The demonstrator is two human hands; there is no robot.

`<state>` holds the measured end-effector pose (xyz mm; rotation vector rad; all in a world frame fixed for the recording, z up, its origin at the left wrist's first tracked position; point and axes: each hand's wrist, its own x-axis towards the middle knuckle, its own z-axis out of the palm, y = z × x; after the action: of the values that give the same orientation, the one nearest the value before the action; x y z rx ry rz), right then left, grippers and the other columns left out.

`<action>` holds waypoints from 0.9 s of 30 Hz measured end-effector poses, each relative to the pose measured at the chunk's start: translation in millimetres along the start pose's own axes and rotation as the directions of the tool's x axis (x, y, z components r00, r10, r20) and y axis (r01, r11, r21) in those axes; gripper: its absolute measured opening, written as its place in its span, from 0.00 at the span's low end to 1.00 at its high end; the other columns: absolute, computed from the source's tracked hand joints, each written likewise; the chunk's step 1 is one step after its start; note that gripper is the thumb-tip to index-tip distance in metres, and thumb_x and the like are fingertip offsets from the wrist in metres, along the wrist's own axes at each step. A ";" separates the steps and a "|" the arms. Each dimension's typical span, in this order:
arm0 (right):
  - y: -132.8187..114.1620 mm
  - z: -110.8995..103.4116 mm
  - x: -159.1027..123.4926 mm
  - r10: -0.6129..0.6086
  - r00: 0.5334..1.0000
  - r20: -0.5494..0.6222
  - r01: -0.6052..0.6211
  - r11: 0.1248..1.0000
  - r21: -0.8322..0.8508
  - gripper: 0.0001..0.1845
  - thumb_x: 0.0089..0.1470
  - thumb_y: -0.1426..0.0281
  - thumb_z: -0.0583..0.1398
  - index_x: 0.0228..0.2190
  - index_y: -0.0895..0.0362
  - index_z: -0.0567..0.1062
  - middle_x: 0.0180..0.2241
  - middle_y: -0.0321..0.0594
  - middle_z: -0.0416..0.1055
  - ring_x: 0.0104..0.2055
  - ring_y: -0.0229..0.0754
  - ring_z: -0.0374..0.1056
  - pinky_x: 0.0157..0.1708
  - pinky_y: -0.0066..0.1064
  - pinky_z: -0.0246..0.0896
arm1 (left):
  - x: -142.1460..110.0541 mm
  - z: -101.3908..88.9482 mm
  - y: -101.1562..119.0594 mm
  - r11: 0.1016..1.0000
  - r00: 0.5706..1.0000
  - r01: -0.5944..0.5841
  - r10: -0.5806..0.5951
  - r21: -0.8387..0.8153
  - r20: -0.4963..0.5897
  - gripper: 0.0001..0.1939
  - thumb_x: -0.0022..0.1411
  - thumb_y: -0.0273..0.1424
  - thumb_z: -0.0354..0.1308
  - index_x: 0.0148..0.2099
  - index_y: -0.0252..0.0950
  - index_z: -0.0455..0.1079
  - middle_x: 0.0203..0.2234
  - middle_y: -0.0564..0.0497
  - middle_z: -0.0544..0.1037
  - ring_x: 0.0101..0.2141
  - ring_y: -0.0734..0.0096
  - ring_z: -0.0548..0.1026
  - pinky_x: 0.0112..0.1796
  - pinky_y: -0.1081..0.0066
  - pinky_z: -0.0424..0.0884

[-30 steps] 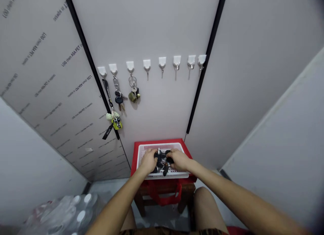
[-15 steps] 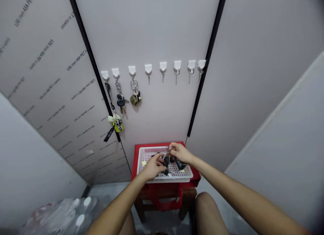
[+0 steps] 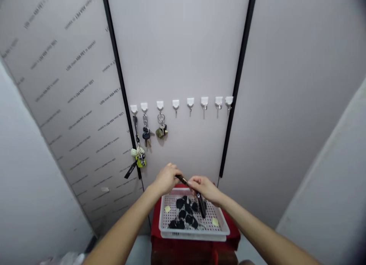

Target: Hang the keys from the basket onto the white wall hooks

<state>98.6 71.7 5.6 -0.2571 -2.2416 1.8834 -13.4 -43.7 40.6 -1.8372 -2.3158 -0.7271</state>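
Both my hands are raised just above a white perforated basket [image 3: 223, 230] that holds several black-headed keys [image 3: 184, 213]. My left hand [image 3: 166, 178] is closed round the upper end of a dark key set [image 3: 183, 179]. My right hand [image 3: 204, 188] pinches the same set, and a black strap or fob [image 3: 201, 206] dangles from it over the basket. Two small yellow tags [image 3: 215, 221] lie in the basket. On the wall above is a row of white hooks [image 3: 190, 102].
The three leftmost hooks carry key sets: one with a black lanyard and yellow charm [image 3: 139, 158], one with a black key [image 3: 146, 134], one with a brass padlock [image 3: 161, 131]. The other hooks [image 3: 204, 101] are bare. The basket sits on a red stool [image 3: 156, 227].
My hands rose out of the basket with a key set held between them. The view tilted up, so the hooks and basket sit lower in the picture.
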 end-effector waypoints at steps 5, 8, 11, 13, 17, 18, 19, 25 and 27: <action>-26.3 5.4 14.5 -0.125 0.988 -0.095 0.132 0.989 0.066 0.14 0.40 0.59 0.50 0.23 0.59 0.59 0.15 0.30 0.62 0.15 0.28 0.56 0.17 0.22 0.50 | 29.5 -33.0 14.2 0.970 0.985 -0.119 0.142 0.210 -0.097 0.10 0.46 0.24 0.46 0.28 0.39 0.68 0.33 0.50 0.66 0.37 0.70 0.59 0.36 0.71 0.57; -45.6 3.5 22.6 -0.175 0.981 -0.087 0.184 0.976 0.112 0.17 0.39 0.59 0.51 0.29 0.58 0.58 0.18 0.31 0.64 0.15 0.29 0.57 0.17 0.23 0.51 | 39.3 -49.0 19.1 0.957 0.973 -0.169 0.200 0.234 -0.116 0.10 0.46 0.24 0.46 0.27 0.39 0.68 0.35 0.51 0.65 0.39 0.69 0.57 0.38 0.68 0.56; -60.6 -1.1 30.5 -0.200 0.972 -0.123 0.214 0.969 0.122 0.16 0.36 0.61 0.54 0.28 0.58 0.59 0.17 0.31 0.63 0.15 0.29 0.58 0.18 0.23 0.51 | 43.4 -59.6 21.4 0.970 0.953 -0.189 0.218 0.150 -0.210 0.12 0.45 0.22 0.47 0.31 0.39 0.66 0.39 0.51 0.64 0.42 0.69 0.56 0.41 0.67 0.55; -69.9 -4.1 36.8 -0.195 0.956 -0.219 0.229 0.963 0.140 0.14 0.36 0.62 0.54 0.26 0.58 0.59 0.17 0.31 0.63 0.16 0.29 0.58 0.18 0.22 0.51 | 44.9 -58.9 21.4 0.994 0.911 -0.094 0.067 -0.047 -0.407 0.17 0.43 0.21 0.48 0.38 0.38 0.62 0.41 0.49 0.61 0.42 0.70 0.57 0.42 0.67 0.55; -93.2 -5.2 52.4 -0.277 0.883 -0.378 0.339 0.935 0.106 0.11 0.37 0.65 0.53 0.24 0.58 0.60 0.19 0.32 0.63 0.19 0.29 0.59 0.21 0.22 0.52 | 49.0 -36.8 20.9 0.746 0.860 0.035 -0.362 -0.664 -0.361 0.20 0.43 0.24 0.50 0.42 0.31 0.57 0.36 0.44 0.66 0.35 0.73 0.65 0.35 0.70 0.61; -99.9 -4.2 56.7 -0.315 0.860 -0.402 0.373 0.925 0.071 0.10 0.37 0.65 0.53 0.24 0.59 0.61 0.19 0.32 0.63 0.20 0.29 0.59 0.21 0.22 0.52 | 50.9 -30.2 21.6 0.652 0.881 0.038 -0.379 -0.758 -0.282 0.17 0.44 0.24 0.50 0.40 0.30 0.58 0.34 0.45 0.68 0.33 0.74 0.66 0.34 0.71 0.62; -106.7 -2.8 60.9 -0.351 0.835 -0.423 0.401 0.915 0.033 0.09 0.37 0.66 0.53 0.23 0.59 0.61 0.19 0.32 0.63 0.20 0.29 0.58 0.22 0.22 0.52 | 53.1 -24.7 22.7 0.578 0.899 0.033 -0.373 -0.816 -0.227 0.14 0.44 0.24 0.49 0.37 0.29 0.60 0.31 0.46 0.69 0.31 0.75 0.67 0.34 0.72 0.62; -137.5 2.8 84.0 -0.377 0.784 -0.493 0.430 0.903 -0.006 0.08 0.39 0.67 0.50 0.22 0.59 0.62 0.18 0.33 0.64 0.20 0.28 0.56 0.20 0.20 0.51 | 72.1 -25.4 28.5 0.511 0.869 -0.028 -0.412 -0.859 -0.273 0.05 0.43 0.25 0.49 0.25 0.30 0.65 0.18 0.55 0.68 0.21 0.81 0.63 0.25 0.79 0.59; -141.5 0.7 90.3 -0.342 0.788 -0.512 0.407 0.913 0.015 0.07 0.40 0.67 0.50 0.21 0.60 0.62 0.18 0.34 0.64 0.19 0.28 0.55 0.17 0.19 0.50 | 77.0 -29.7 26.0 0.532 0.856 -0.002 -0.437 -0.847 -0.277 0.05 0.43 0.27 0.49 0.23 0.31 0.65 0.14 0.57 0.65 0.17 0.83 0.59 0.21 0.80 0.56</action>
<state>10.9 70.3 148.7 -0.2249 -1.6699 1.5168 -16.0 16.6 102.4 -1.2571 -1.9887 -2.3499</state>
